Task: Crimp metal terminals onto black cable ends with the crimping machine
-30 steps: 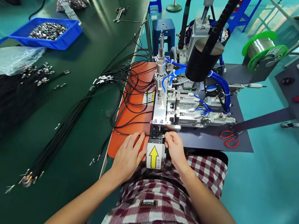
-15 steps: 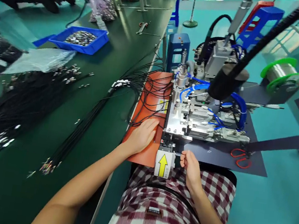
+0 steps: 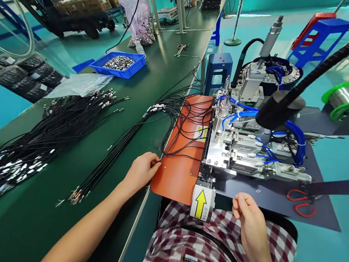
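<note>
My left hand [image 3: 142,168] is at the bench edge by the orange plate [image 3: 175,179], thumb and fingers pinched together; whatever they hold, if anything, is too small to make out. Thin black cables [image 3: 189,140] loop across the plate to the machine [image 3: 216,148], just beyond this hand. My right hand [image 3: 249,214] is raised above my lap, right of the white block with a yellow arrow [image 3: 202,203], touching nothing visible outside it. Its fingers are curled closed and hide their contents. A bundle of black cables [image 3: 115,153] lies on the green bench, left of my left hand.
A large heap of black cables [image 3: 52,134] covers the bench's left part. Behind it is a blue tray [image 3: 134,69] of small metal parts. Red-handled scissors [image 3: 301,202] lie on the machine's dark base. A black flexible arm [image 3: 322,65] hangs over the machine.
My left hand has drawn back from the orange plate, leftward to the bench edge, and now pinches. My right hand has moved right, away from the arrow block. The view has shifted.
</note>
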Demonstrator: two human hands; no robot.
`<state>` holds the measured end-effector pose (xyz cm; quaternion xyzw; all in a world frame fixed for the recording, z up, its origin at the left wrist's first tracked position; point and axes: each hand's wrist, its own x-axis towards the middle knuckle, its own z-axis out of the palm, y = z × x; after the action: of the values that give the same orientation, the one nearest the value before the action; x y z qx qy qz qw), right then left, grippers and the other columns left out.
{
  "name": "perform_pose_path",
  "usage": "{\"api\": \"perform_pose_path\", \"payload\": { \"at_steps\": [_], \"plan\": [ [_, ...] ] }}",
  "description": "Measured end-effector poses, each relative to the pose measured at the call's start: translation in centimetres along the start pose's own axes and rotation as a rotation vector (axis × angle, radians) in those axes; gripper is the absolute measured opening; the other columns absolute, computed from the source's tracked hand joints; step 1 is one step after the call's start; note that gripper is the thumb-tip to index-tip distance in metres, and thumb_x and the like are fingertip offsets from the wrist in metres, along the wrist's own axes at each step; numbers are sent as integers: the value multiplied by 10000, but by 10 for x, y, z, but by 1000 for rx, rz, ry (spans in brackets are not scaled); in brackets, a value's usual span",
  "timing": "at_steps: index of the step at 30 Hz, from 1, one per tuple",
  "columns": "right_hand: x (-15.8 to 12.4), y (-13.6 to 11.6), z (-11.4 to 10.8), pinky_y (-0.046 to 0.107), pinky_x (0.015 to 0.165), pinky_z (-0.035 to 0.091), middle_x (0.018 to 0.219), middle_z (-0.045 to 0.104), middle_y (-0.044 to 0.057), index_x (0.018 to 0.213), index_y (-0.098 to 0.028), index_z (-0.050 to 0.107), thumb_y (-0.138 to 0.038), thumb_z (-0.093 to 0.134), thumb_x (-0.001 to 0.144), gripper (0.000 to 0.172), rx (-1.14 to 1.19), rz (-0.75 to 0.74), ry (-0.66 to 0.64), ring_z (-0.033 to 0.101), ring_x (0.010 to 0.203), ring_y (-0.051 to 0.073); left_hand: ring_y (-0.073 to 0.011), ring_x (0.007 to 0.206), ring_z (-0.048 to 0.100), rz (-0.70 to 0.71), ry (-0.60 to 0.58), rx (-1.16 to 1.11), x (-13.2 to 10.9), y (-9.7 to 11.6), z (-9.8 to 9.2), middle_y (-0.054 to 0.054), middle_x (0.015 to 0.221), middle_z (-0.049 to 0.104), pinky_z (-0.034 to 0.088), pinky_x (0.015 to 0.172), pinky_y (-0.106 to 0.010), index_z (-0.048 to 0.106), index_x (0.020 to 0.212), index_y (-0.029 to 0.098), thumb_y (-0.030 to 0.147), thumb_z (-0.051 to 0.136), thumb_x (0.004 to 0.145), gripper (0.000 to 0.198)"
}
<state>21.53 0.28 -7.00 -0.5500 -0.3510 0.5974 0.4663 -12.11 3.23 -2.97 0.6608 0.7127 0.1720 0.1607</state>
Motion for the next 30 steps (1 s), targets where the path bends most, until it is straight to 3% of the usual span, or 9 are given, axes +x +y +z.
{"api": "perform_pose_path", "payload": {
  "at_steps": [2, 5, 8, 12, 16, 19, 22, 26, 30],
  "plan": [
    [-4, -5, 5, 276, 562, 322, 652, 449, -30, 762, -219, 546, -425, 562, 904, 251, -59, -38, -33, 366, 552, 131, -113, 552, 528, -19, -63, -147, -4, 9, -6, 27, 668, 563, 431, 548, -233, 586, 1008, 180, 265, 479, 885, 184],
    [-12, -11, 12, 272, 552, 327, 621, 429, -36, 745, -221, 529, -431, 541, 914, 270, -139, -68, -96, 371, 551, 134, -112, 522, 569, -16, -344, -522, -11, 27, -17, 22, 659, 600, 467, 524, -229, 557, 1140, 159, 331, 459, 924, 293],
    [-19, -15, 20, 259, 523, 343, 617, 424, -40, 797, -230, 531, -424, 520, 925, 232, -202, -70, -156, 385, 542, 134, -170, 827, 670, 162, -519, -658, -19, 52, -22, -90, 918, 700, 536, 752, -299, 624, 1079, 146, 318, 424, 953, 291],
    [-26, -15, 25, 276, 626, 442, 803, 551, 7, 986, -259, 541, -299, 525, 929, 71, -350, -253, -205, 523, 692, 163, -193, 1042, 615, 491, -473, -486, -27, 89, -7, -102, 1134, 673, 480, 921, -339, 578, 1221, 195, 237, 420, 960, 308],
    [-33, -18, 19, 333, 694, 472, 882, 547, 29, 1190, -305, 485, -105, 540, 862, 388, -458, -625, -329, 540, 734, 183, -179, 875, 632, 691, -444, -478, -34, 117, 21, -98, 964, 702, 492, 801, -301, 614, 1153, 159, 240, 428, 967, 275],
    [-36, -25, 12, 352, 651, 468, 886, 539, 41, 1226, -324, 485, -43, 551, 801, 514, -499, -757, -453, 545, 729, 200, -157, 796, 619, 739, -457, -539, -37, 126, 32, -87, 883, 696, 480, 737, -273, 635, 1089, 151, 243, 437, 967, 250],
    [-35, -27, 10, 345, 618, 457, 835, 548, 28, 1138, -301, 548, -74, 594, 782, 425, -484, -665, -489, 537, 671, 186, -155, 746, 586, 708, -362, -453, -40, 121, 32, -67, 818, 671, 450, 687, -276, 643, 1028, 157, 231, 448, 958, 220],
    [-25, -19, 22, 267, 497, 422, 731, 541, -12, 889, -245, 581, -216, 665, 783, 138, -162, -290, -266, 515, 560, 134, -171, 722, 521, 581, -168, -186, -44, 102, 21, -50, 757, 577, 410, 651, -296, 641, 932, 179, 230, 457, 938, 190],
    [-14, -14, 40, 243, 470, 421, 579, 557, -44, 817, -212, 564, -319, 697, 770, 177, 96, 7, -261, 504, 460, 108, -205, 803, 531, 492, -107, -33, -45, 93, 12, -64, 841, 562, 420, 721, -343, 610, 872, 191, 241, 489, 902, 134]
  ]
}}
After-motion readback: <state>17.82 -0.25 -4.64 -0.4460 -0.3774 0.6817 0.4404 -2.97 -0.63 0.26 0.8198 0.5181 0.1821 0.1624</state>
